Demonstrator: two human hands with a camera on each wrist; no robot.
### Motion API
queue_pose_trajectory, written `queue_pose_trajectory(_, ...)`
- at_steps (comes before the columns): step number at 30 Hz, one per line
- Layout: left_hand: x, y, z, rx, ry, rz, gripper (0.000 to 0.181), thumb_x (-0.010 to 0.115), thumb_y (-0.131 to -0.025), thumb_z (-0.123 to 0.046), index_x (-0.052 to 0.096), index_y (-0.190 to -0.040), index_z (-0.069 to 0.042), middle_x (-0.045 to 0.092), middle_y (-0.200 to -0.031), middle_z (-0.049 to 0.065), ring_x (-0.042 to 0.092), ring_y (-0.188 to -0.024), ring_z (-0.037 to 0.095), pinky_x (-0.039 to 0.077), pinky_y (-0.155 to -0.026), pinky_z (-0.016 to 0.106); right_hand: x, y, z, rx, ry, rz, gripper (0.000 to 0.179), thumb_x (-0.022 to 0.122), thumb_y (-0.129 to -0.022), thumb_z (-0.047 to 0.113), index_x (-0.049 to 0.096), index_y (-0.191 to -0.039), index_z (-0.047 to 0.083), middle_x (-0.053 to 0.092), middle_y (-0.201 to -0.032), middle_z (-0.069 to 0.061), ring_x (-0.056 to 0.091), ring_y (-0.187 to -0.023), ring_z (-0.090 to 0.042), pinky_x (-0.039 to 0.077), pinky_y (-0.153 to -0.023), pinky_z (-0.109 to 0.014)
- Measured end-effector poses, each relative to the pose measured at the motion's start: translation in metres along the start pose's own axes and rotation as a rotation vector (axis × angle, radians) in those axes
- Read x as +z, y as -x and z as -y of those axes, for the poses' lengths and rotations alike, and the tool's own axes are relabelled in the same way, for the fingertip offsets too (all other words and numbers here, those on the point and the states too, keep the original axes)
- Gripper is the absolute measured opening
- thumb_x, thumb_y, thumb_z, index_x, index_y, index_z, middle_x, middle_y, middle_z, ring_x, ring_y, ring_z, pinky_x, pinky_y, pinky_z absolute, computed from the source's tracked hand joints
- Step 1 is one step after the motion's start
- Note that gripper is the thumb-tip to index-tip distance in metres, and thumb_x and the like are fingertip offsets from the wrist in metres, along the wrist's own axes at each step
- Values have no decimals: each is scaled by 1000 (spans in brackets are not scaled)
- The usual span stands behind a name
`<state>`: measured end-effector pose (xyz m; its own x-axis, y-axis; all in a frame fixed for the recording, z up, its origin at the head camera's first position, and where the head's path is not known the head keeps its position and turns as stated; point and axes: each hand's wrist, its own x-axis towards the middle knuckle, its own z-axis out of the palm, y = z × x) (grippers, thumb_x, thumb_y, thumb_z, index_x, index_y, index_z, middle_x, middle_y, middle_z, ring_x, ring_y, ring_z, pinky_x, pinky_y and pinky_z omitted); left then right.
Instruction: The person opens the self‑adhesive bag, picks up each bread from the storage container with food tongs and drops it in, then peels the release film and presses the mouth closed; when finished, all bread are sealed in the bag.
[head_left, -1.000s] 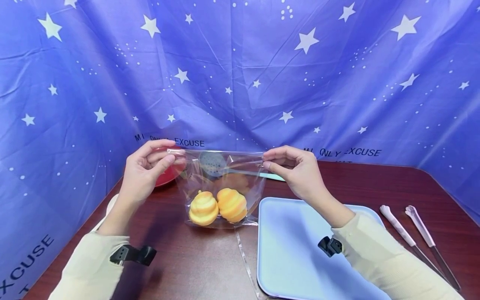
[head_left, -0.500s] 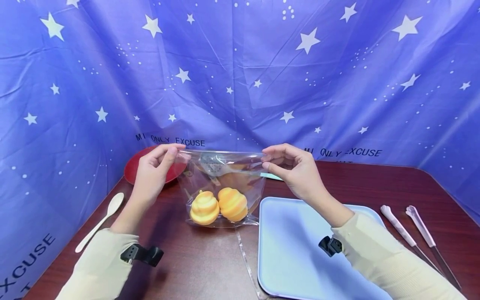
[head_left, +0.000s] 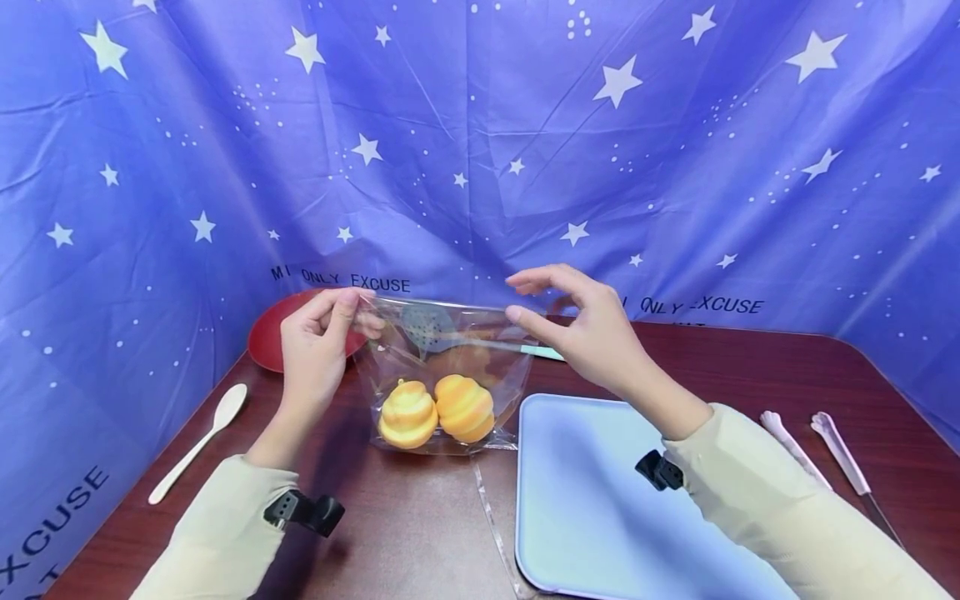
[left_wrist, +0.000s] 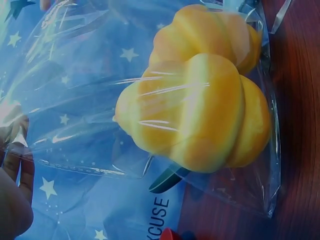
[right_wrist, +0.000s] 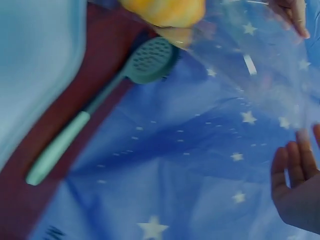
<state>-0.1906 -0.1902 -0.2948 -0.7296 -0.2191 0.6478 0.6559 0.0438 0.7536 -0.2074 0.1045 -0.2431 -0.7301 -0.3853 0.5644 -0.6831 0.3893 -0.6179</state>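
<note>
A clear plastic bag [head_left: 487,362] stands upright at the middle of the table. Inside its bottom, side by side, sit two yellow swirled buns [head_left: 408,417], also large in the left wrist view. My left hand [head_left: 318,342] pinches the bag's upper left corner between thumb and fingers. Beside the upper right corner, my right hand [head_left: 592,325] has its thumb and fingers spread apart; in the right wrist view its fingers [right_wrist: 296,165] are loosely extended at the bag's edge. Through the film shows a slotted spoon [right_wrist: 150,57] lying behind, with a mint handle [right_wrist: 59,147].
A light blue tray [head_left: 577,517] lies right of the bag, under my right forearm. A red plate [head_left: 266,337] is at the back left, a cream spoon [head_left: 210,433] at the left edge. Tongs [head_left: 840,450] lie at the right. A starry curtain [head_left: 465,125] surrounds the table.
My right hand has let go of the bag's right corner, opening and rising slightly. The left hand has shifted right along the bag's top, uncovering the cream spoon. The buns stay in place.
</note>
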Motion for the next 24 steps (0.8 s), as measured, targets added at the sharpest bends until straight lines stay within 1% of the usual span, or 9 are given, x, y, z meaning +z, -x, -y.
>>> queue_pose_trajectory(3,0,1,-3,12,3,-2,23,58,-104,-5,69,-103,16,75,-74,2,71,-62,12,60,-65,25,3,-15,16,-32,75,126,26,75,-94,26,75,-118,15,71,-114,3,63,-108,-12,53,-89,-36)
queue_pose_trajectory(7,-1,1,-4,28,-4,3,23,58,-104,-5,70,-108,13,76,-78,5,71,-63,12,59,-64,24,14,-36,35,-86,180,307,31,69,-98,31,73,-124,14,70,-119,1,62,-114,-16,50,-97,-38)
queue_pose_trajectory(11,-3,0,-3,44,-22,2,22,58,-103,-5,72,-112,10,76,-81,8,71,-63,11,57,-64,22,28,-58,52,-140,310,439,37,65,-101,34,70,-129,11,68,-122,-4,62,-113,-20,47,-100,-39)
queue_pose_trajectory(13,-3,0,-2,49,-18,8,22,58,-103,-5,72,-113,10,77,-82,8,71,-63,11,56,-64,21,36,-68,59,-152,354,496,38,65,-100,34,70,-129,10,69,-120,-5,62,-109,-22,48,-97,-38)
queue_pose_trajectory(15,-2,0,-2,53,-28,9,23,58,-103,-5,72,-113,10,77,-83,5,71,-63,11,56,-66,21,44,-76,66,-158,381,545,34,66,-100,35,72,-123,11,70,-111,-3,63,-100,-19,49,-92,-36)
queue_pose_trajectory(16,-2,0,-2,54,-30,9,23,58,-103,-5,72,-114,9,77,-83,3,71,-63,11,56,-67,21,48,-80,69,-155,388,568,31,67,-100,35,74,-118,12,71,-104,-2,63,-94,-19,49,-87,-35)
queue_pose_trajectory(19,-2,0,-2,55,-77,-5,23,59,-103,-7,73,-114,7,77,-85,-3,71,-66,9,56,-72,21,58,-92,79,-142,423,631,25,67,-99,38,76,-98,15,68,-83,3,60,-80,-16,48,-76,-31)
queue_pose_trajectory(22,-3,1,-2,49,-107,-18,22,61,-103,-7,74,-115,6,77,-87,-6,71,-69,8,55,-77,21,67,-104,88,-132,463,704,31,67,-99,40,72,-81,15,60,-69,5,57,-71,-15,45,-65,-28)
queue_pose_trajectory(24,-5,1,-2,39,-103,-13,23,60,-102,-6,73,-116,7,77,-89,-7,71,-70,7,55,-78,22,72,-111,92,-143,491,747,35,67,-99,41,72,-74,17,58,-65,7,56,-69,-13,43,-62,-26)
